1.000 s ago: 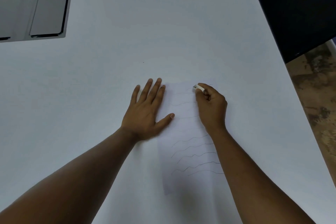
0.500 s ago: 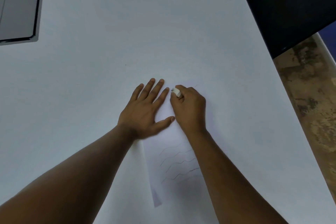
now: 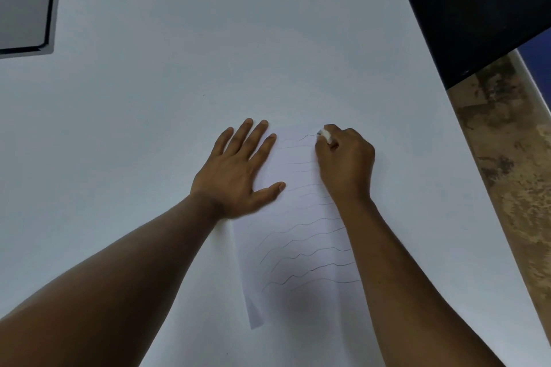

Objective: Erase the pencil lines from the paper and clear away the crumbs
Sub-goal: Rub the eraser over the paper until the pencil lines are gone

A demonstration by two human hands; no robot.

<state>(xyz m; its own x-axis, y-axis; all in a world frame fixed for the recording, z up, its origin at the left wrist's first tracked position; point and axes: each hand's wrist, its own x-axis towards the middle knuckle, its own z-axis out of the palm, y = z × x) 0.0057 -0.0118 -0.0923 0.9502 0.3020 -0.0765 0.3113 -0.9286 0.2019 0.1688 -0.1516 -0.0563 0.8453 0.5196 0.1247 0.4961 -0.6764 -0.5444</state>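
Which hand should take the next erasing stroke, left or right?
Right. The right hand already pinches the eraser, its tip at the top pencil line on the paper. The left hand lies flat, fingers spread, on the paper's left edge, so it probably serves better as the anchor.

The bench [image 3: 179,98] is plain white with a faint bluish cast. The paper [image 3: 298,176] is white too, a shade more lilac, and carries rows of thin dark grey wavy pencil lines [image 3: 307,250], paler toward its far end. The eraser [image 3: 325,135] is white. A grey panel [image 3: 24,0] with a black edge lies far left. The floor [image 3: 512,176] is mottled brown and tan.
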